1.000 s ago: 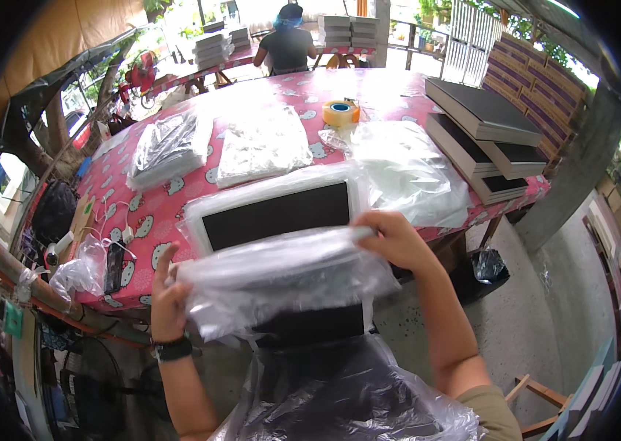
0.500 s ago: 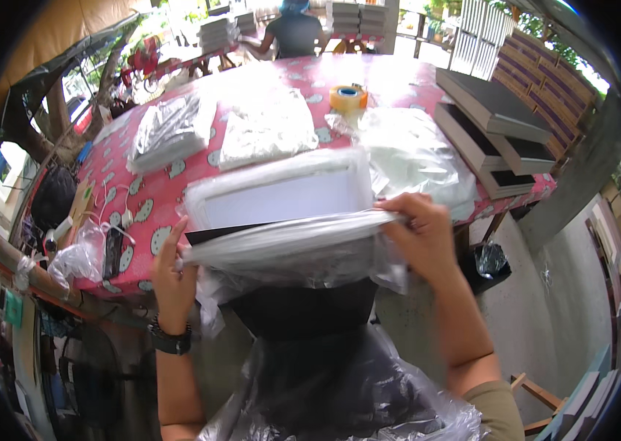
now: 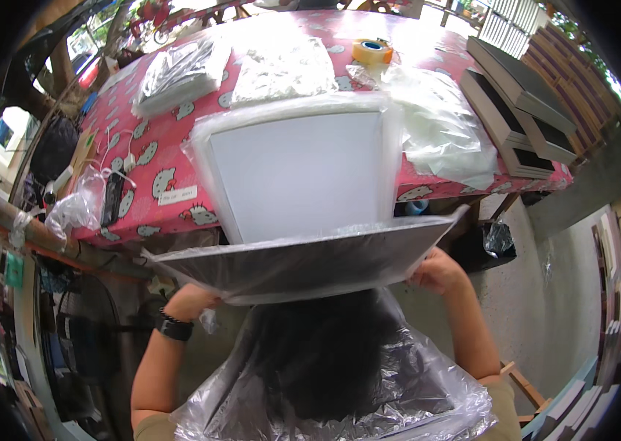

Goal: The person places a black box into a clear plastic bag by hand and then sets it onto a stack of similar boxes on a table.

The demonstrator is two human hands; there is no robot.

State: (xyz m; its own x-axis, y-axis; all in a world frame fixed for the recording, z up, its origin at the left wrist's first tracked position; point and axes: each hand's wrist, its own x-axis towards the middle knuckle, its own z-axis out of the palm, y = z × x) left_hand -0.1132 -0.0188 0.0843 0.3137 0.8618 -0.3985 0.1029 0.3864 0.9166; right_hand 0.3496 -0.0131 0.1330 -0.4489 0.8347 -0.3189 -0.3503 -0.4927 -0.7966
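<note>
A dark flat panel in see-through plastic (image 3: 318, 266) is tilted in front of me, its long edge running side to side. At its lower left edge is my left hand (image 3: 193, 300), fingers closed on it and partly hidden. My right hand (image 3: 438, 272) grips the lower right edge, fingertips behind the panel. Just beyond it, a white rectangular panel in a plastic sleeve (image 3: 296, 173) leans over the table's front edge; its lower end is hidden. Black panels under loose plastic (image 3: 325, 360) lie against my lap.
On the pink patterned table (image 3: 167, 180) are a wrapped stack (image 3: 182, 73), a folded plastic bundle (image 3: 285, 70), a tape roll (image 3: 371, 50) and plastic sleeves (image 3: 439, 125). Thick dark-topped panels (image 3: 520, 95) are piled at right. A black bin (image 3: 483, 246) stands below.
The dark wrapped panel has come toward me and tilted, both hands lowering with it. More of the white panel now shows. My view has dipped downward.
</note>
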